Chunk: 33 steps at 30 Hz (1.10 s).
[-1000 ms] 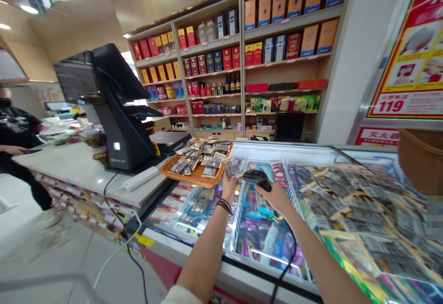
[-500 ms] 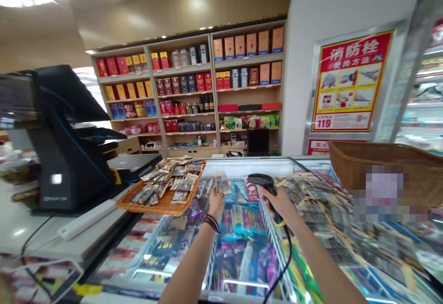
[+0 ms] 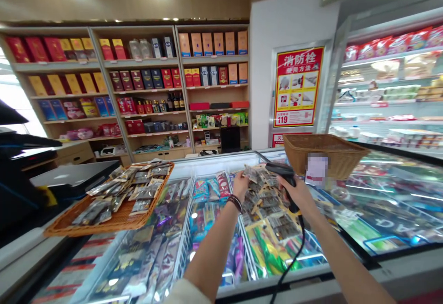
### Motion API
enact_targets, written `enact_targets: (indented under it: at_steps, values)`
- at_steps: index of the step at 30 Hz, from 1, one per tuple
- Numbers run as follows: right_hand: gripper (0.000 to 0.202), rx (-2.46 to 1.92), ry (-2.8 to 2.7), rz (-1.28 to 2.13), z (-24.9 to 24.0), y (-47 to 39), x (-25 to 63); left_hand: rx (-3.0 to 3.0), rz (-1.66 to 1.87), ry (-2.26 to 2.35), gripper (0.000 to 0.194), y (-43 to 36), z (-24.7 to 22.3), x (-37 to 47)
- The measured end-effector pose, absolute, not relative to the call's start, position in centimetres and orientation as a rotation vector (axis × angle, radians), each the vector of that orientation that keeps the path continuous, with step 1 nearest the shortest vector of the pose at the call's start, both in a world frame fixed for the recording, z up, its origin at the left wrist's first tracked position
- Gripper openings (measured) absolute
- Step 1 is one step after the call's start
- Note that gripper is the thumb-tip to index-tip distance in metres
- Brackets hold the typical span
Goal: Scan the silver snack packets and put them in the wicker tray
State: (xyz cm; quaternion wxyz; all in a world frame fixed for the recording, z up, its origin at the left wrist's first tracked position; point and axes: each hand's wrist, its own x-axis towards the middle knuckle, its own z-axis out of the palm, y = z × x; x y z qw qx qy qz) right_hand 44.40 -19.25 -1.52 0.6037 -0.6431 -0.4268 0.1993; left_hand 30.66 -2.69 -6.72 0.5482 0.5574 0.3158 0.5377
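My left hand (image 3: 241, 185), with a dark beaded bracelet at the wrist, pinches a small packet (image 3: 252, 173) over the glass-topped freezer. Beneath and beside it lies a pile of similar packets (image 3: 272, 205). My right hand (image 3: 296, 193) is wrapped round the handle of a black barcode scanner (image 3: 282, 170), whose cable hangs down toward me. The scanner head is just right of the packet. On the left, an orange wicker tray (image 3: 138, 221) holds several more of these packets.
A brown wicker basket (image 3: 325, 152) stands at the back right. Wire baskets with coloured packages show under the glass. A dark flat device (image 3: 83, 175) sits left, near a black terminal. Stocked shelves (image 3: 148, 64) line the back wall.
The view has swung right, so the tray and shelves sit further left. My left hand, holding the packet, has moved from above the blue packages to the packet pile; the scanner stays close by.
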Motion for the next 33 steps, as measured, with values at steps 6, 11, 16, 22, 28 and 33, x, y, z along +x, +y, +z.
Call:
enact_targets:
  at_steps: [6,11,16,22,28,33]
  values:
    - [0.043,-1.521,-1.007,0.419,-1.8,-19.2,43.4,1.954,1.248,0.958,0.008,-5.1,-6.7,27.3]
    - [0.040,-1.507,-1.101,0.489,-2.0,-16.8,38.5,2.122,1.286,1.067,0.022,-4.9,-6.2,19.0]
    - [0.042,-1.409,-1.303,0.702,-2.1,-13.3,31.5,2.221,1.286,1.381,0.025,-3.9,-5.1,7.4]
    - [0.048,-1.245,-1.456,0.841,-2.5,-9.8,24.0,2.058,1.313,1.889,0.031,-3.1,-2.8,-4.7]
    - [0.052,-1.148,-1.414,0.768,-3.9,-9.1,19.3,1.664,1.302,2.083,0.037,-1.5,-2.5,-9.3]
    - [0.055,-1.167,-1.393,0.804,-5.5,-9.8,18.4,1.444,1.212,2.172,0.041,0.7,-3.2,-9.8]
